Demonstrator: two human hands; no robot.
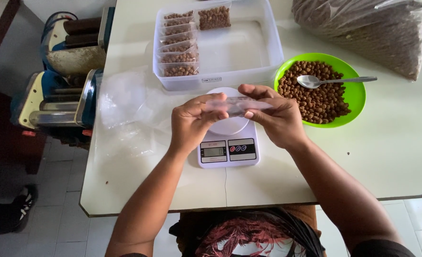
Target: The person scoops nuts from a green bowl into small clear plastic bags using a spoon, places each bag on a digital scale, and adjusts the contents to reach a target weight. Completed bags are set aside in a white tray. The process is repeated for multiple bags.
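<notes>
Left hand [190,123] and right hand [274,116] both pinch a small, clear, empty plastic bag [237,104] above the scale [228,150].

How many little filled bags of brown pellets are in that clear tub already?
7 that I can make out: six stacked in a row along the left side of the clear tub, one at its far edge. Others may lie hidden underneath.

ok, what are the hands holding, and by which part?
Both the left hand and right hand hold a small clear plastic bag, one at each end, above the scale.
</notes>
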